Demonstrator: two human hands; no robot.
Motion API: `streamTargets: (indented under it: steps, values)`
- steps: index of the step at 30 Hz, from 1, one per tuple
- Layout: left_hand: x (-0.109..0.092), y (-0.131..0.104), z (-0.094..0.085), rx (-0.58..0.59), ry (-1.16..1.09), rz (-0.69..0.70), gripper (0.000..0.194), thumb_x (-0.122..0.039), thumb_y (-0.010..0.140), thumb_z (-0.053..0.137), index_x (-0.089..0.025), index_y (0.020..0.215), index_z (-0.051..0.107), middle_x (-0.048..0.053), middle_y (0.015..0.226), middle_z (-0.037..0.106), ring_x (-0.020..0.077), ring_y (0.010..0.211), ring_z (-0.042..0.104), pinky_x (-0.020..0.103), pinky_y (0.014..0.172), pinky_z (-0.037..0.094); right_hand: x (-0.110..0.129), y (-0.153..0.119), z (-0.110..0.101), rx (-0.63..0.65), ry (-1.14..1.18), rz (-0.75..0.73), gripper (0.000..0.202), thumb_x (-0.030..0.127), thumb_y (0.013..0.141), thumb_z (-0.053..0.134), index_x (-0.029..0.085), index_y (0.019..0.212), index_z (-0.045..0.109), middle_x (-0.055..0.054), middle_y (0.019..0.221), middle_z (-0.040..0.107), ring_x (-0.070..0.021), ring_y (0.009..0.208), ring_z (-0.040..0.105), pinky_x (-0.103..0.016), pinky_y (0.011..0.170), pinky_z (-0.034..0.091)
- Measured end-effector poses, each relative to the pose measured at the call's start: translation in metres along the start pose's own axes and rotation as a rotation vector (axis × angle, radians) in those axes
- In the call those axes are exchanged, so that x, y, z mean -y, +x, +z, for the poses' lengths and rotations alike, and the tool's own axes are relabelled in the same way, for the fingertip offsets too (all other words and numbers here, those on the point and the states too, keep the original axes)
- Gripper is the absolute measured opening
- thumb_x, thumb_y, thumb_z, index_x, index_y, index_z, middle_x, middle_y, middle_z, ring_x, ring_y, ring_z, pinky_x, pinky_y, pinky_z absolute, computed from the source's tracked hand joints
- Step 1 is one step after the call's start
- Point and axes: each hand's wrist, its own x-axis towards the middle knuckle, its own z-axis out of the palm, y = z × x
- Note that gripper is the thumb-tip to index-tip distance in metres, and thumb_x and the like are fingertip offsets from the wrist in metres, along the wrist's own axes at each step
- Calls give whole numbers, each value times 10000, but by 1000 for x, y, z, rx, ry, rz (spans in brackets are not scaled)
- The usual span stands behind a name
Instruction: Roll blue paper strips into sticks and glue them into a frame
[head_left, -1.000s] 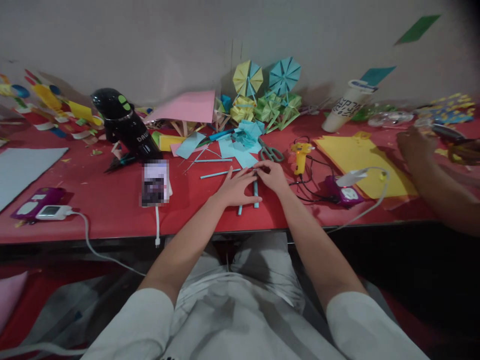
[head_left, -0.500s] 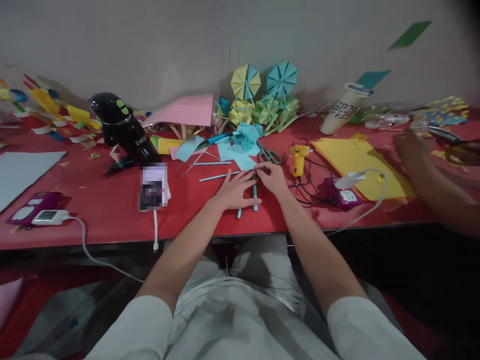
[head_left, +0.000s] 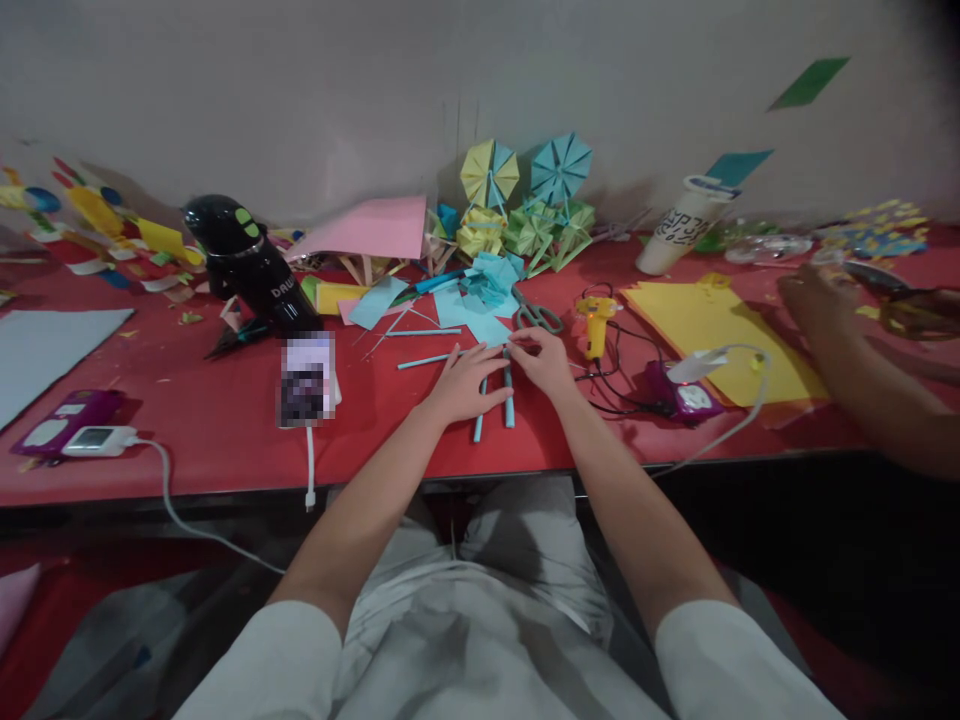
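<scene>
My left hand (head_left: 466, 386) lies over the red table, palm down, its fingers stretched and apart. Its fingertips reach toward a rolled pale blue paper stick (head_left: 510, 402) and partly cover a thinner blue paper stick (head_left: 478, 425). Close by on the right, my right hand (head_left: 543, 360) has thumb and fingers pinched at the far end of the thicker stick. What is between these fingertips is hidden. Two more thin blue sticks, one a paper stick (head_left: 421, 362), lie left of the hands. Cut blue paper (head_left: 491, 328) lies just beyond the fingertips.
Scissors (head_left: 541, 316) and a yellow glue gun (head_left: 596, 328) with a black cord lie right of centre. A phone (head_left: 307, 380), a black bottle (head_left: 259, 265) and folded paper models (head_left: 562, 170) stand around. Another person's hand (head_left: 817, 300) is beyond the yellow paper (head_left: 720, 330).
The view has tilted up slightly. My left hand's fingers have drawn back a little toward me and lie closer together. My right hand keeps its pinch in nearly the same place.
</scene>
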Motion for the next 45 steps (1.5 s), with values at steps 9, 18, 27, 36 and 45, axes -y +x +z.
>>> streamTargets:
  steps: [9, 18, 27, 36, 45]
  values:
    - [0, 1, 0, 50, 44, -1, 505, -529, 880, 658, -276, 1316, 665, 61, 1586, 452, 309, 1532, 285, 627, 1252, 73, 3, 0, -2, 66, -130, -103, 83, 220, 792, 648, 229, 821, 726, -71, 921, 726, -251, 959, 656, -445, 947, 511]
    - [3, 2, -1, -110, -83, 22, 223, -358, 973, 541, -269, 1067, 723, 37, 1427, 621, 251, 1414, 469, 550, 1234, 225, 7, -3, -3, -60, -100, -63, 190, 366, 870, 585, 218, 878, 703, -95, 966, 722, -239, 907, 660, -405, 866, 531]
    - [6, 1, -6, -345, -243, -140, 487, -467, 1052, 278, -220, 733, 551, 42, 776, 671, 203, 767, 634, 322, 732, 462, 7, -7, -10, -136, -128, 73, 271, 445, 929, 476, 226, 856, 619, -28, 724, 655, -184, 653, 587, -320, 670, 493]
    - [14, 1, -4, -444, -333, -124, 496, -478, 1043, 309, -212, 700, 550, 34, 730, 651, 182, 754, 627, 301, 727, 455, 4, -17, -15, 161, -243, -82, 143, 196, 768, 595, 213, 861, 702, -80, 894, 649, -229, 788, 632, -390, 752, 554]
    - [9, 1, -6, -411, -302, -120, 455, -402, 1039, 326, -212, 691, 550, 36, 735, 651, 184, 752, 621, 304, 743, 457, -2, -11, -11, 186, -286, -62, 82, 250, 853, 571, 223, 815, 638, -82, 829, 609, -253, 788, 585, -432, 771, 521]
